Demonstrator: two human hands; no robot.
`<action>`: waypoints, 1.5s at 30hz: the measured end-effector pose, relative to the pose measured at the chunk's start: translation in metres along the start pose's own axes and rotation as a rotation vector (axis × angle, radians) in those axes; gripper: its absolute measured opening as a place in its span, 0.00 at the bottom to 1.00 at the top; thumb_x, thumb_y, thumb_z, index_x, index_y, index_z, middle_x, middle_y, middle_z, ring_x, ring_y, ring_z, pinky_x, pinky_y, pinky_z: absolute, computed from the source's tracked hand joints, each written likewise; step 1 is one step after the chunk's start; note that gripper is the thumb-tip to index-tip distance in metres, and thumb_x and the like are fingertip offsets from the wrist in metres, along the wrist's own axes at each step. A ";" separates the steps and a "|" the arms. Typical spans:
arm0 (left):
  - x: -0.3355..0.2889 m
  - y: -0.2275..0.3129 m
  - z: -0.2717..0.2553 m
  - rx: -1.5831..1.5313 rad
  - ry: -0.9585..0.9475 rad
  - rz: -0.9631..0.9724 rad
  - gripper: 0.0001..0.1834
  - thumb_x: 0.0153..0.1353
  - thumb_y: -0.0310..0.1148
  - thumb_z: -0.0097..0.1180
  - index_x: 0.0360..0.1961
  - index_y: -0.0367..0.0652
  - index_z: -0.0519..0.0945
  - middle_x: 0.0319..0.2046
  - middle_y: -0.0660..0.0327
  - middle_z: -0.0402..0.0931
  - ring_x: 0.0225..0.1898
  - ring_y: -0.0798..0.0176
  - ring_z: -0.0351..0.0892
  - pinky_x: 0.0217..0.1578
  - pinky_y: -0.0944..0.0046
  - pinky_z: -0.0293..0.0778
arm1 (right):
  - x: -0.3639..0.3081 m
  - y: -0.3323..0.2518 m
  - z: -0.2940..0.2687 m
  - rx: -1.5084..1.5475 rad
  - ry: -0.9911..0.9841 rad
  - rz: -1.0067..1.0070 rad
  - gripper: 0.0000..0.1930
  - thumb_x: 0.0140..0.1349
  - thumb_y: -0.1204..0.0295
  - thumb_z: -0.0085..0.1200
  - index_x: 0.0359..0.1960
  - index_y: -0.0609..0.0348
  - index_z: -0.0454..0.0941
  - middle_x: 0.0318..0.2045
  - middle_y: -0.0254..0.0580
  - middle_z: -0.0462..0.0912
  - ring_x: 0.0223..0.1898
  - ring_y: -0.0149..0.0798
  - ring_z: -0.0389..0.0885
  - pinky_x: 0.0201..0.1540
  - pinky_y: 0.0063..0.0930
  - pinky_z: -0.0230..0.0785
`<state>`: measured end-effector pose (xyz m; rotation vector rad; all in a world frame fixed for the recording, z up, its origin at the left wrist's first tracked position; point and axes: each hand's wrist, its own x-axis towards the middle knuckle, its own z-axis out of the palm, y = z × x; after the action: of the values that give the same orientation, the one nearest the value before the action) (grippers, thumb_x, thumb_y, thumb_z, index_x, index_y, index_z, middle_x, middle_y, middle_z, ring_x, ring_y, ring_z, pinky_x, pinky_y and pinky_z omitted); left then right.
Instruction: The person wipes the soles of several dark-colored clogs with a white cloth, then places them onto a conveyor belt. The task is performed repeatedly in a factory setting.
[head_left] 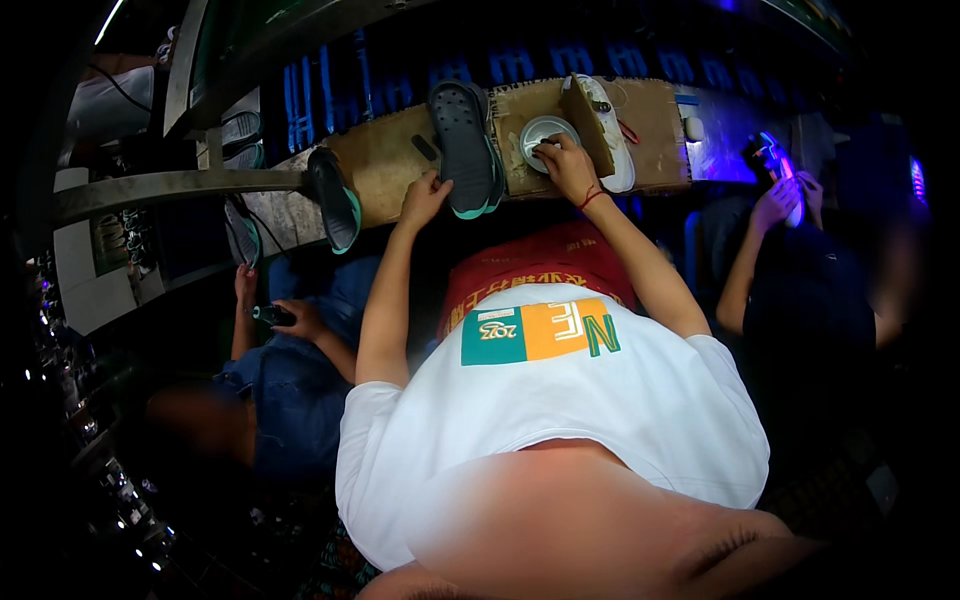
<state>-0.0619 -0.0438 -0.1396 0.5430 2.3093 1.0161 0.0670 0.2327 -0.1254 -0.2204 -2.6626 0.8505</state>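
Observation:
A dark grey sole with a teal edge [462,140] lies lengthwise on the cardboard-covered bench, with a second one partly hidden beneath it. My left hand [424,202] is closed, its thumb and finger pinched at the sole's lower left edge; what they hold, if anything, is too small to make out. Over a round pale bowl [538,128], my right hand [568,170] has its fingertips pressed together inside the rim. Something small and dark shows at those fingertips, its kind unclear. A small dark strip [424,148] lies left of the sole.
Right of the bowl stand an upright cardboard flap [588,125] and a white tray [617,150]. Another grey and teal sole [335,200] rests to the left, near a metal bar [190,190]. Co-workers' hands work on both sides, the right one holding a lit shoe part [785,175].

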 end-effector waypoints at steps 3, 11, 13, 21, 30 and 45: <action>-0.002 -0.003 -0.001 -0.682 -0.180 -0.123 0.19 0.57 0.36 0.53 0.46 0.35 0.72 0.36 0.52 0.77 0.38 0.51 0.77 0.40 0.53 0.71 | 0.004 0.002 0.004 0.003 -0.008 -0.008 0.08 0.57 0.71 0.51 0.36 0.50 0.83 0.39 0.45 0.78 0.36 0.55 0.78 0.41 0.44 0.72; -0.019 0.031 0.024 -1.774 -0.555 -0.002 0.43 0.57 0.59 0.38 0.66 0.38 0.57 0.61 0.41 0.60 0.57 0.37 0.67 0.55 0.45 0.69 | 0.006 0.001 0.008 -0.051 -0.018 -0.011 0.07 0.56 0.70 0.56 0.34 0.54 0.83 0.36 0.47 0.79 0.35 0.52 0.79 0.39 0.42 0.72; -0.021 0.040 0.024 -1.732 -0.545 0.033 0.43 0.58 0.60 0.38 0.66 0.39 0.56 0.62 0.42 0.59 0.56 0.41 0.68 0.54 0.47 0.69 | 0.006 0.006 0.011 -0.056 -0.025 -0.013 0.07 0.56 0.70 0.56 0.34 0.54 0.83 0.36 0.47 0.79 0.35 0.52 0.79 0.39 0.41 0.72; -0.052 0.087 0.004 -0.946 -0.028 0.289 0.38 0.51 0.32 0.66 0.61 0.38 0.61 0.55 0.52 0.67 0.56 0.57 0.68 0.57 0.58 0.66 | 0.007 -0.003 -0.009 0.022 0.059 -0.009 0.06 0.56 0.71 0.56 0.34 0.54 0.84 0.35 0.46 0.79 0.36 0.52 0.79 0.39 0.40 0.72; -0.062 0.114 -0.014 -0.468 0.046 0.440 0.37 0.42 0.30 0.73 0.53 0.38 0.67 0.48 0.57 0.72 0.50 0.60 0.73 0.52 0.62 0.69 | 0.019 -0.042 -0.065 0.473 0.004 0.082 0.07 0.56 0.72 0.57 0.34 0.58 0.83 0.36 0.44 0.80 0.37 0.45 0.80 0.38 0.32 0.72; -0.077 0.173 -0.039 0.456 0.303 0.802 0.64 0.39 0.44 0.74 0.67 0.40 0.39 0.57 0.54 0.61 0.62 0.55 0.60 0.66 0.54 0.48 | 0.026 -0.084 -0.108 0.582 -0.195 -0.196 0.06 0.56 0.75 0.57 0.35 0.60 0.83 0.35 0.42 0.80 0.36 0.39 0.80 0.38 0.27 0.70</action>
<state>-0.0034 0.0018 0.0390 1.6983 2.6515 0.9285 0.0784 0.2287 0.0131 0.2732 -2.4133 1.5844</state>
